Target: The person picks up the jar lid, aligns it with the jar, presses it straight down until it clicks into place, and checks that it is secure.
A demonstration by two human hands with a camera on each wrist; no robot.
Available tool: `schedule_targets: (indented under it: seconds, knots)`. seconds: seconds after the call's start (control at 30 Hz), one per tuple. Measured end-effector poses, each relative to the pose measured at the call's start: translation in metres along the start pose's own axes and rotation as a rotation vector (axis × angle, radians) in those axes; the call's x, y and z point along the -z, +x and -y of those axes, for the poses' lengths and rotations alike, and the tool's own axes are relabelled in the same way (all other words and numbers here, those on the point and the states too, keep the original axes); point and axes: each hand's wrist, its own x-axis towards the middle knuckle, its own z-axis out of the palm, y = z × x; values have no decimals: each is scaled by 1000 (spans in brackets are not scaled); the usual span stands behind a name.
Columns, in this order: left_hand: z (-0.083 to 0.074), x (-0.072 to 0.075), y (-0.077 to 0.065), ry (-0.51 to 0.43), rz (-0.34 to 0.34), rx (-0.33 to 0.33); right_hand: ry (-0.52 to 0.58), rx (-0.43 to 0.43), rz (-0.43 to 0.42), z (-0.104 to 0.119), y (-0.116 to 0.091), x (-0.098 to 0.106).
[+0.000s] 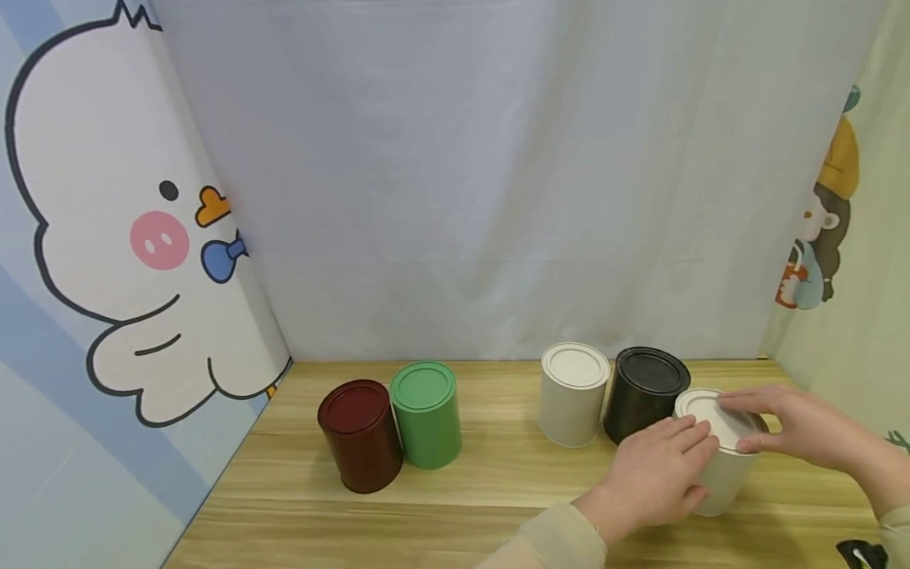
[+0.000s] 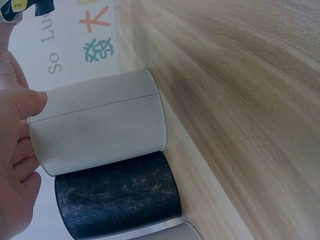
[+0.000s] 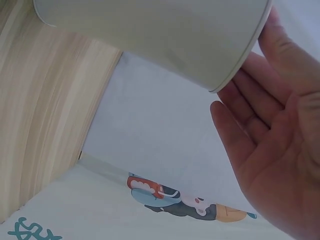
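Observation:
At the right of the table, both my hands are at the top of a white can [image 1: 725,474] with a round lid. My left hand [image 1: 657,470] lies at its left side, fingers fairly straight over the lid's edge; in the left wrist view the thumb [image 2: 32,102] touches the can's side. From the right, my right hand [image 1: 810,427] touches the lid's rim with thumb and fingertips. In the right wrist view its little finger [image 3: 227,125] stands apart from the can. A black can [image 1: 640,399] is just behind and left of this can.
Another white can [image 1: 569,403] stands left of the black one. Farther left, a dark red can [image 1: 362,442] and a green can [image 1: 426,419] stand side by side. A grey cloth [image 1: 462,197] hangs behind the wooden table [image 1: 490,490]. A small black object [image 1: 860,553] is at the lower right.

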Motion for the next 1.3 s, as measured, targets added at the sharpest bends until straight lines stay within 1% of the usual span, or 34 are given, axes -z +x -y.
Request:
schedule_targets:
  seconds: [0.1,0.33,0.5,0.7,0.87,1.0,1.2,1.3]
  knots:
    - [0,-1,0,1,-14,2,12,-22,11,-1,-1,0]
    - [-2,-4,-1,3,-60,8,55,-17,4,-2,-1,-1]
    - [-2,-4,-1,-1,-64,15,70,-37,16,0,0,0]
    - [-2,-4,-2,-11,-56,20,103,-96,56,2,1,2]
    - [-4,-5,-2,-9,-65,23,100,-98,46,0,-1,1]
    - [-4,-4,-1,-10,-59,32,102,-83,16,0,-2,0]
    - [-4,-4,-2,-12,-62,32,128,-119,10,1,-3,-1]
    - [-4,-5,-2,-17,-60,35,155,-92,-4,1,-5,-2]
